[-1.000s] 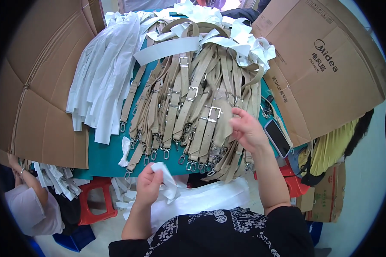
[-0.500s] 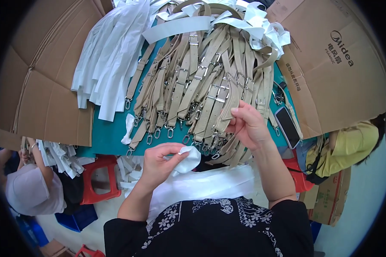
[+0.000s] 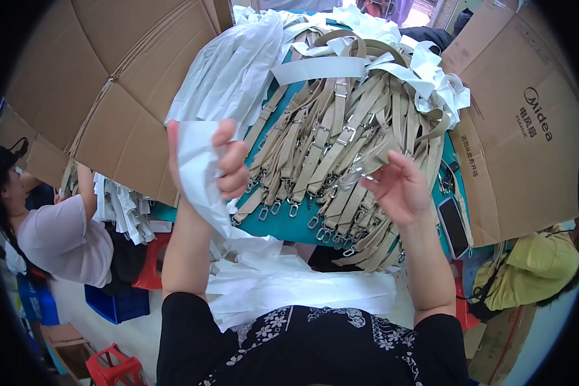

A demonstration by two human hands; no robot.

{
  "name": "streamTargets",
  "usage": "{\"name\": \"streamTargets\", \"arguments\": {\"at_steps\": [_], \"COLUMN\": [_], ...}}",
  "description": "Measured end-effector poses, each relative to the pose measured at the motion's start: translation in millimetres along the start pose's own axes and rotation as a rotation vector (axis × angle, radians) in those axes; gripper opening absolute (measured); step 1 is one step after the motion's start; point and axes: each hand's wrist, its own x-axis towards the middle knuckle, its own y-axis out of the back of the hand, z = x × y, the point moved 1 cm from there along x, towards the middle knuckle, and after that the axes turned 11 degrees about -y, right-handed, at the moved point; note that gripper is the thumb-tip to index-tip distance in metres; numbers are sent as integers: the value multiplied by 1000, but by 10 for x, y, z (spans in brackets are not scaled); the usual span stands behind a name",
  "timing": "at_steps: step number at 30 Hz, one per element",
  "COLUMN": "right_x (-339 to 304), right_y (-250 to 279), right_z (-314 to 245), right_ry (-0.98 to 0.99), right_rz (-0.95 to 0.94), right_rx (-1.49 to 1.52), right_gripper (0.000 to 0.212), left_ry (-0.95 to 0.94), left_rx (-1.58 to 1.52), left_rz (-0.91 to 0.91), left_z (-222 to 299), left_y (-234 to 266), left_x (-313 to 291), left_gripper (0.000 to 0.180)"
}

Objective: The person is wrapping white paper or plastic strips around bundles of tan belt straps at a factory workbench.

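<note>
My left hand (image 3: 235, 161) is raised at the left of the table, its fingers closed round a long white paper-like strip (image 3: 196, 151). The strip trails down past my forearm to more white strips (image 3: 315, 293) in front of me. Over the front of a heap of beige straps (image 3: 325, 145) is my right hand (image 3: 402, 186), its thumb and fingers apart. A blurred strap end (image 3: 374, 159) lies right beside those fingertips. Metal buckles and swivel clips (image 3: 294, 210) sit on the straps, the clips hanging toward me.
Large cardboard sheets (image 3: 141, 83) stand left and right of the green tabletop (image 3: 264, 225). A dark-screened phone (image 3: 453, 225) lies at the right edge. More white strips (image 3: 231, 71) cover the back left. People (image 3: 64, 238) sit on both sides; a red stool (image 3: 114, 367) stands lower left.
My left hand has risen up and left, drawing the white strip out long. My right hand's fingers have parted from the strap they pinched. The view has shifted, showing more at left.
</note>
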Motion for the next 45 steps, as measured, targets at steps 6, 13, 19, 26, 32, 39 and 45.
{"name": "streamTargets", "arguments": {"at_steps": [6,13,19,26,32,39,45], "right_x": [214,74,-111,-223,-170,-211,-176], "right_y": [-221,-416,-162,27,-191,-212,-213], "right_z": [433,455,410,-64,-55,-82,-47], "right_ry": [-244,-10,-24,125,45,81,116], "right_rz": [-258,132,190,4,187,265,361], "right_rx": [-51,-292,-661,-160,-374,-421,-578], "right_gripper": [32,26,28,21,21,26,24], "left_ry": [-11,195,264,487,380,341,236], "left_rx": [99,575,1033,1252,1382,1578,1739], "left_rz": [-10,195,374,329,250,382,419], "left_z": [-601,-807,-755,-762,-860,-896,-949], "left_y": [2,80,12,-55,-109,-166,-110], "left_x": [576,697,448,190,84,17,-93], "left_gripper": [57,48,23,11,10,12,15]}}
